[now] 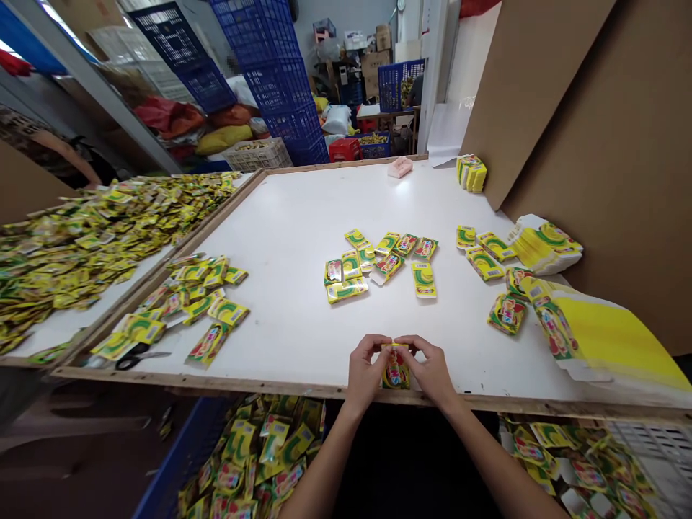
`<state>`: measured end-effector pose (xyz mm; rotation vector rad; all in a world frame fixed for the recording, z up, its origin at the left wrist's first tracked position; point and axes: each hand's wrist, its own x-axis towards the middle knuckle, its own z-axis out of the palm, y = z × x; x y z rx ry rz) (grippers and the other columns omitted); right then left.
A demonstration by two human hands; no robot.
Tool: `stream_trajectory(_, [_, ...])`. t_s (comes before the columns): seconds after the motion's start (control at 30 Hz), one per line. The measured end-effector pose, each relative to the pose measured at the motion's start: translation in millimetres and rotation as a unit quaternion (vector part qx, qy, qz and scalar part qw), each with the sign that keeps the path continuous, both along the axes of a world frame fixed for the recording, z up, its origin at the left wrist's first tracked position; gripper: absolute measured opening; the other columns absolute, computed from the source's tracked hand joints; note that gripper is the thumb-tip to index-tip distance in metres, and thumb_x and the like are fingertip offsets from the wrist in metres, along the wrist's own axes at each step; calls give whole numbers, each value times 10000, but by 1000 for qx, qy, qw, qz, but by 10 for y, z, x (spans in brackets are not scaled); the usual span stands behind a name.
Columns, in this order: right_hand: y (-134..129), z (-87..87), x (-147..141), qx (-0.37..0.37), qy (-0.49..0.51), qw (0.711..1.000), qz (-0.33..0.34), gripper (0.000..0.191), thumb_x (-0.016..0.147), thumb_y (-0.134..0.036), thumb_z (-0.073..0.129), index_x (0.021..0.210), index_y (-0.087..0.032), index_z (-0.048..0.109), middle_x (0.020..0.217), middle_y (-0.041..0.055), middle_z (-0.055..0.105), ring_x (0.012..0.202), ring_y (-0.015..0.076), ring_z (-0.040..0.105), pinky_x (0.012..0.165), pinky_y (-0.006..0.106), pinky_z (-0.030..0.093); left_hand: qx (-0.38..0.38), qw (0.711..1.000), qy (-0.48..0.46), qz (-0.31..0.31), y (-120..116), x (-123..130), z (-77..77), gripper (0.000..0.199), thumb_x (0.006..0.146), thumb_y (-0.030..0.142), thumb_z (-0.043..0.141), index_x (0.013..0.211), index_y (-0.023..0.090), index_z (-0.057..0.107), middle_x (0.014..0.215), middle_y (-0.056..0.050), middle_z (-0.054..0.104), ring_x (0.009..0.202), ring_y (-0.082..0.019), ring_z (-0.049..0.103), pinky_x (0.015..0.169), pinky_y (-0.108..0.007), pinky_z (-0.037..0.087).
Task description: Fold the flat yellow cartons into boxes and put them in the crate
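At the front edge of the white table point(292, 339), a small yellow, green and red printed box point(396, 371) lies between my two hands. My left hand point(369, 369) pinches its far left corner with thumb and forefinger. On the other side, my right hand point(429, 366) grips the far right corner the same way, both thumbs meeting at the far end. Just beyond lie several similar boxes point(351, 265) in a loose group. More boxes point(507, 313) rest to the right, beside stacks of flat printed cartons point(548, 245).
Black scissors point(135, 357) lie at the left front, near a pile of packets point(200, 288). A wooden strip separates a larger heap point(108, 231), where another person's arm point(65, 151) shows. A filled blue crate point(173, 454) sits below; cardboard point(610, 158) stands at right.
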<state>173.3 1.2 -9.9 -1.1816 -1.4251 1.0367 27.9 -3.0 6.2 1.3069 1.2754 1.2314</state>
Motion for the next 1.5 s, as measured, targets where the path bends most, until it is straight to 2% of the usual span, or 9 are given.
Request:
stream_trajectory(0.13, [60,53,9,-21,0,1000,-4,252,845,-421,564,826,-192,667,752,39,683,677,177,582,645,293,475,-12,1000,14,9,36,28,10,175,781,334,654,826,167,677,785,-47,663,765,-167,601,720,-278,479])
stream_trajectory(0.6, [153,196,101,19,-113,992,54,242,898,-397,502,876,-245,689,764,16,699,689,187,603,666,299,447,-40,999,-33,9,97,71,-3,211,780,364,657,821,157,658,759,-35,659,715,-151,587,683,-259,474])
stream_trajectory(0.8, [16,25,102,44,-58,996,50,205,892,-360,517,920,-243,684,904,51,691,838,209,613,732,334,484,-42,997,-66,-28,-5,7,-62,197,770,337,676,871,168,686,825,-50,676,784,-169,608,736,-279,490])
stream_trajectory(1.0, [-2,-12,113,56,-20,997,50,191,889,-351,528,890,-230,675,910,58,680,857,210,615,736,334,492,7,1000,-4,-13,-64,-31,56,143,759,313,676,785,177,714,826,-58,674,830,-199,621,776,-315,499])
stream_trajectory(1.17, [601,-2,340,43,-137,986,-86,282,857,-375,550,1072,-197,590,1057,95,629,897,237,577,784,375,469,12,979,88,183,-426,-713,254,202,785,373,631,866,192,671,870,-36,675,813,-194,620,741,-300,506])
stream_trajectory(1.27, [1020,-72,447,53,-274,950,-140,491,748,-269,654,1210,-169,520,1270,155,513,1132,318,463,916,444,389,-15,938,182,296,-752,-1385,395,314,746,458,640,898,184,666,892,-37,683,839,-219,630,770,-321,502])
stream_trajectory(1.33, [1204,-105,463,50,-317,938,-127,462,723,-168,633,1176,-147,546,1264,171,512,1123,322,472,917,434,373,-6,900,253,355,-932,-1735,476,379,714,498,646,925,184,671,972,-48,680,919,-248,625,861,-360,482])
stream_trajectory(1.43, [1299,-51,442,67,-310,943,-101,258,783,-107,510,1009,-166,618,1083,120,610,943,244,567,846,360,406,14,865,296,404,-1024,-1903,527,425,719,519,626,976,184,664,1048,-62,665,954,-262,621,919,-399,463])
stream_trajectory(1.5, [1251,63,422,88,-294,947,-88,210,837,-144,454,946,-191,628,996,75,637,843,202,587,791,319,426,21,882,272,385,-919,-1743,505,410,742,498,619,1005,184,645,1037,-66,665,931,-251,630,894,-393,484])
